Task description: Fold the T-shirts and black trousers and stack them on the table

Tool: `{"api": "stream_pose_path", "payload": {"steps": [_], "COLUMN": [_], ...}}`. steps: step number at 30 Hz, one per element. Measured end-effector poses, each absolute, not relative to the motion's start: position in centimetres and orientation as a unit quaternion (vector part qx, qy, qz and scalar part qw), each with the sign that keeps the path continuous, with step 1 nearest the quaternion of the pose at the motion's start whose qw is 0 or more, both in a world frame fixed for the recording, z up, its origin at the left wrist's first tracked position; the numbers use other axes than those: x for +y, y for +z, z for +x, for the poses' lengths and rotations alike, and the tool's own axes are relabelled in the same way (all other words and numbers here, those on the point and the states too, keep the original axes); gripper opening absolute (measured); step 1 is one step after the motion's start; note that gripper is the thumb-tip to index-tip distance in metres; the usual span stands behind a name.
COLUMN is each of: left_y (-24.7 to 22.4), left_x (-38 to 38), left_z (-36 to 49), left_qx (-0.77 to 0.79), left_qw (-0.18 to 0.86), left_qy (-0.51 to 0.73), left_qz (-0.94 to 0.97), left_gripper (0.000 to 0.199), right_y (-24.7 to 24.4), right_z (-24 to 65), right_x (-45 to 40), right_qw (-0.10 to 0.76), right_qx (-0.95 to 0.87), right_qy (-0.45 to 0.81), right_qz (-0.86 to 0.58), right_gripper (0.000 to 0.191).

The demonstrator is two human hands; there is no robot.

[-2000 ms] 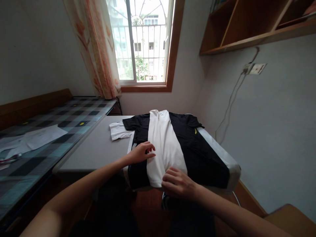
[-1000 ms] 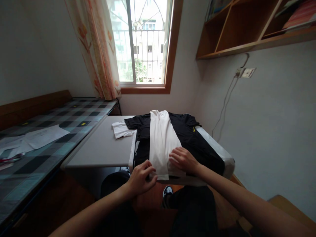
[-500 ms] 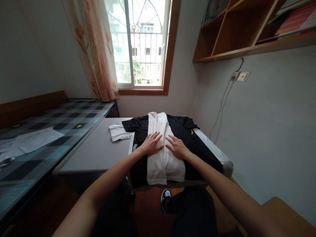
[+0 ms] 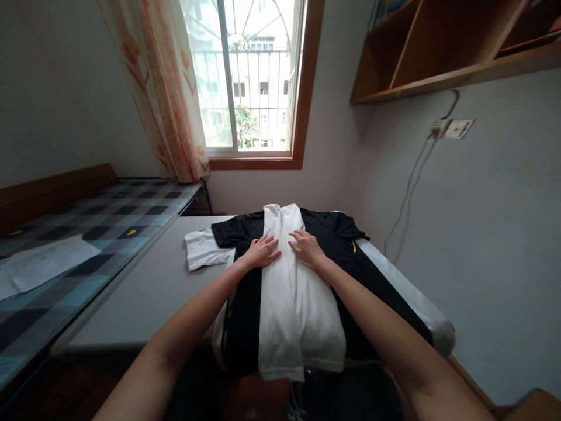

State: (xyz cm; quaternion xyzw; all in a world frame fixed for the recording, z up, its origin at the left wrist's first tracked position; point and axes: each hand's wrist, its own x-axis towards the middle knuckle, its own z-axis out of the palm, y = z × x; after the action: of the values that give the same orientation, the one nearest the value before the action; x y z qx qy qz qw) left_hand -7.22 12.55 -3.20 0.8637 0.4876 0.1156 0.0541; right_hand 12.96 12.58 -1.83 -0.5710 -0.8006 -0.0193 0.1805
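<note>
A folded white shirt [image 4: 283,310] lies as a long strip down the middle of a black T-shirt [image 4: 245,316] with a small yellow mark near its right sleeve. Its lower end hangs over the near table edge. My left hand [image 4: 262,251] rests on the left border of the strip, fingers spread and thumb pointing inward. Across from it, my right hand [image 4: 307,249] touches the strip's right side with its fingers apart and slightly bent. Under the black T-shirt shows more white cloth, including a white sleeve [image 4: 204,248] at the left.
The grey table [image 4: 144,292] extends to the left of the clothes. Beside it stands a bed with a checked cover [image 4: 140,202] and paper sheets [image 4: 52,263] on it. A window [image 4: 258,88] is ahead; a wooden shelf [image 4: 394,96] and power cord [image 4: 409,187] are on the right wall.
My view has moved closer to the table. My hands have drawn slightly apart toward the strip's two sides, and the right fingers are more bent. The clothes keep their layout.
</note>
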Motion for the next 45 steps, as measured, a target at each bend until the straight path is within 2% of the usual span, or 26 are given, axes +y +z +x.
{"api": "stream_pose_path", "payload": {"steps": [6, 14, 23, 26, 34, 37, 42, 45], "left_y": [-3.9, -2.8, -0.8, -0.8, -1.1, -1.6, -2.5, -3.0], "left_x": [16.1, 20.2, 26.9, 28.4, 30.8, 30.7, 30.0, 28.8], "left_z": [-6.2, -3.9, -1.3, -0.9, 0.7, 1.2, 1.2, 0.3], "left_qx": [0.466, 0.555, 0.697, 0.707, 0.707, 0.691, 0.661, 0.609], "left_qw": [0.042, 0.004, 0.101, 0.112, 0.093, 0.077, 0.074, 0.080], "left_qy": [0.110, 0.174, 0.175, 0.172, 0.199, 0.205, 0.208, 0.247], "left_qz": [0.877, 0.814, 0.688, 0.677, 0.672, 0.689, 0.717, 0.750], "left_gripper": [0.054, 0.037, 0.033, 0.037, 0.028, 0.026, 0.033, 0.028], "right_y": [-2.3, -0.8, -0.3, -0.4, -0.2, -0.8, -2.2, -2.6], "right_z": [12.1, 11.4, 9.6, 9.2, 10.4, 11.4, 12.7, 13.2], "right_x": [17.2, 20.9, 25.9, 26.3, 26.9, 27.0, 26.7, 25.7], "right_qw": [0.157, 0.107, 0.079, 0.080, 0.109, 0.120, 0.130, 0.148], "right_qx": [-0.796, -0.745, -0.702, -0.703, -0.709, -0.745, -0.792, -0.801], "right_qy": [-0.014, 0.005, 0.051, 0.066, 0.046, 0.046, 0.072, 0.070], "right_qz": [-0.584, -0.658, -0.706, -0.703, -0.695, -0.655, -0.592, -0.575], "right_gripper": [0.035, 0.032, 0.047, 0.041, 0.036, 0.037, 0.027, 0.027]}}
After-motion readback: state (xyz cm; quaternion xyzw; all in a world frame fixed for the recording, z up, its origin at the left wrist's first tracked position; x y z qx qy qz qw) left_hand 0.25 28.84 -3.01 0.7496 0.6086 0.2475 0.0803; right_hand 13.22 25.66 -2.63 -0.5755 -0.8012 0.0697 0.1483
